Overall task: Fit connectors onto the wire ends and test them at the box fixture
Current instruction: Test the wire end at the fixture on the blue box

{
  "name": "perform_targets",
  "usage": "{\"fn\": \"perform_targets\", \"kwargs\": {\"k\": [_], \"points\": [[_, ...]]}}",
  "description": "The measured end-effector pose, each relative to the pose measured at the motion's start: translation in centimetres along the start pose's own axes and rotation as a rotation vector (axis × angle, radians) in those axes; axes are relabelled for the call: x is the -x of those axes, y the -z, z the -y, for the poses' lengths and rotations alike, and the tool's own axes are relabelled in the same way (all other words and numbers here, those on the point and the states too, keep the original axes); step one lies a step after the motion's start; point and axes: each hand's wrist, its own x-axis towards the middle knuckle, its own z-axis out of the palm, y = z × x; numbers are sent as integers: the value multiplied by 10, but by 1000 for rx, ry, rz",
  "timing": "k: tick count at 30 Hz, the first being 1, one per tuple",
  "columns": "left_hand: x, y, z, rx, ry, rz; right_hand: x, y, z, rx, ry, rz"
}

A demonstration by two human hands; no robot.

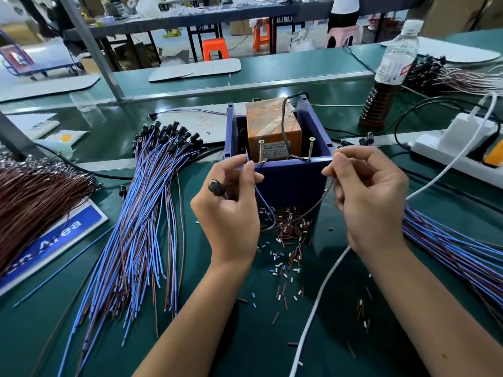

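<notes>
A blue box fixture point(291, 180) stands mid-table with an orange block point(272, 131) inside and two upright screws point(261, 151) at its front rim. My left hand point(231, 202) pinches a blue wire point(262, 205) close to the left screw, and a black connector point(216, 186) sits against its palm. My right hand point(367, 194) pinches a brown wire point(317, 204) next to the right screw point(310, 148). Both wires loop down in front of the box.
A fan of blue and brown wires with black connectors point(152, 213) lies to the left, another bundle point(449, 246) to the right. Small cut sleeves point(288, 240) litter the mat. A bottle point(386, 77), a power strip point(457, 148) and a white cable point(321, 300) are on the right.
</notes>
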Motion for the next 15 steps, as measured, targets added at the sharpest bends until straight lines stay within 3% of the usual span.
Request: {"fn": "perform_targets", "kwargs": {"k": [6,15], "points": [[0,0,2,-48,69,-11,1,-17,1,469,272,-151],[-1,1,4,-142,-59,52,5,-27,2,514,338,-138]]}}
